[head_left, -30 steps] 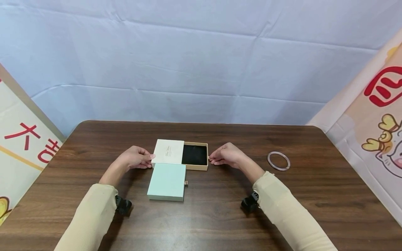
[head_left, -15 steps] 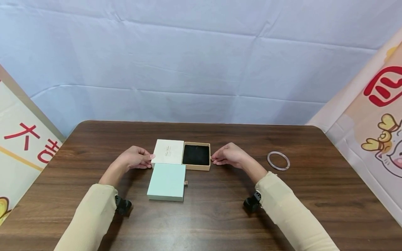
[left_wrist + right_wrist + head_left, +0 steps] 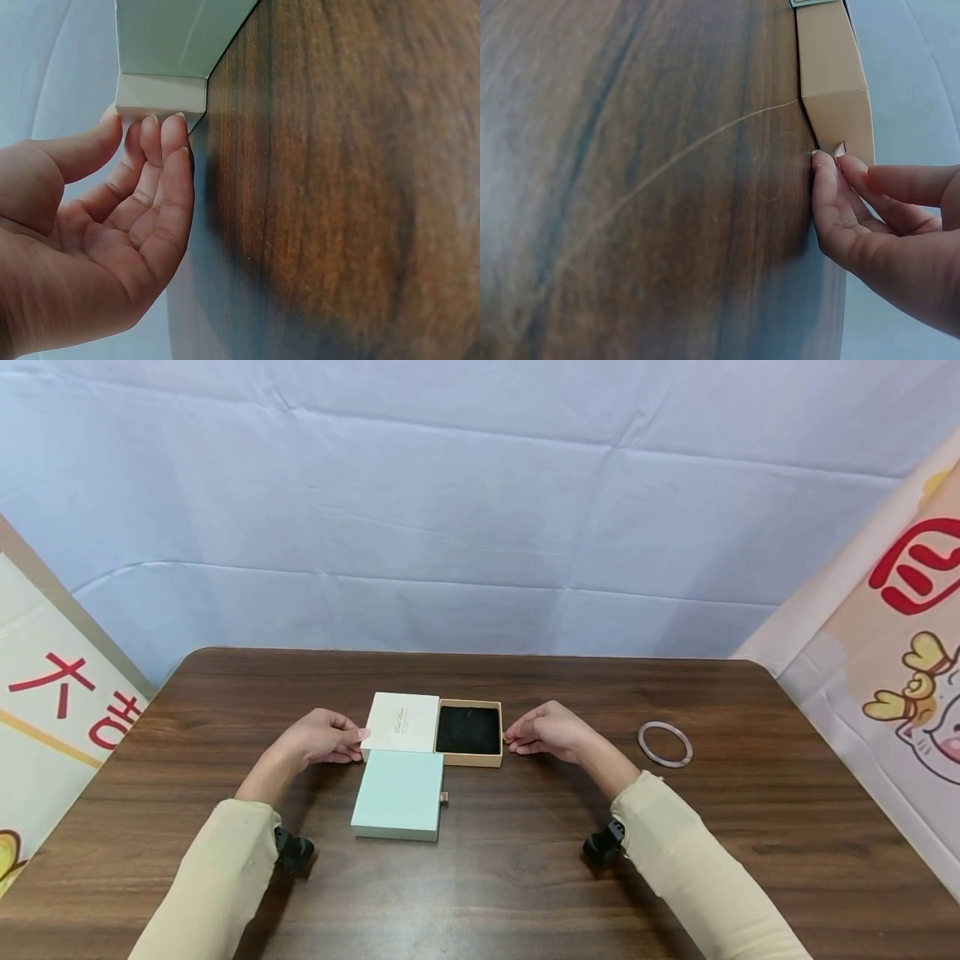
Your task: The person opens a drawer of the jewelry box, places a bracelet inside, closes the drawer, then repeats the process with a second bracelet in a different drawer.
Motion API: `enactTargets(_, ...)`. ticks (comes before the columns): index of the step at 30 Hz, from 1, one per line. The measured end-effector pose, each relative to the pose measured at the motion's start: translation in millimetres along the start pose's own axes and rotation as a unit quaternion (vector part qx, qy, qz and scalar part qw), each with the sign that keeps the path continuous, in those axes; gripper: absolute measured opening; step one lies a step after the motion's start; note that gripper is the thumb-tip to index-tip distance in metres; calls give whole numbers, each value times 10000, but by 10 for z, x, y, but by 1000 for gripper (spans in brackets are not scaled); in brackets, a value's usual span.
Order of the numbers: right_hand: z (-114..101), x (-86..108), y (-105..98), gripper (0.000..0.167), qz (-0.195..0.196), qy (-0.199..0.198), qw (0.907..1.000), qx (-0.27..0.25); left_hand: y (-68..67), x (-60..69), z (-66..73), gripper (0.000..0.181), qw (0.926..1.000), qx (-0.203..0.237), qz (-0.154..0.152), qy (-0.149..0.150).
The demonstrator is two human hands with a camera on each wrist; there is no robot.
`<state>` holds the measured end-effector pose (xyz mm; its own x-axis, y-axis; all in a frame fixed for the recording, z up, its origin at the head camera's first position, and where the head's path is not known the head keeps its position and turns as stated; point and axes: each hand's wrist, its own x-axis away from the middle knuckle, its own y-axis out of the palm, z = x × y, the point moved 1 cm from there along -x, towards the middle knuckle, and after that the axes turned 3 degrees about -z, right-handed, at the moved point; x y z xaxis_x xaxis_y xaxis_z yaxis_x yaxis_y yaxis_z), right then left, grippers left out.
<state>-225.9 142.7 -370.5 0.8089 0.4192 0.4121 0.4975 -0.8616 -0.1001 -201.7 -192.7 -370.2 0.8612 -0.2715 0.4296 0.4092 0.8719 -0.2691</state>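
Observation:
A cream gift box sleeve (image 3: 402,722) with gold lettering lies on the table, its kraft-coloured drawer (image 3: 469,760) drawn out to the right. Inside the drawer sits a black pad (image 3: 468,730). My left hand (image 3: 324,737) holds the sleeve's left end, thumb at the top edge and fingertips against the end face (image 3: 161,94). At the drawer's right end, my right hand (image 3: 546,728) pinches a small pull tab (image 3: 841,149), mostly hidden by the fingers. A pale green gift box (image 3: 399,792) lies flat just in front of the sleeve, its own tab (image 3: 445,797) on the right side.
A pale lilac bangle (image 3: 675,765) lies on the wooden table (image 3: 540,877), right of my right hand. Behind the table hangs a pale cloth (image 3: 480,527). Printed banners stand at the left and right.
The drawer has slid a little farther right out of the sleeve, along with my right hand, then stopped over the last half second. My left hand and the sleeve stayed in place.

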Motion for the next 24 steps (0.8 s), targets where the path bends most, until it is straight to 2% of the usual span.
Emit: enactTargets(24,-47,75,-103,26,-206,-371,9991,-18,20,21,31,21,9999,-119,55,9)
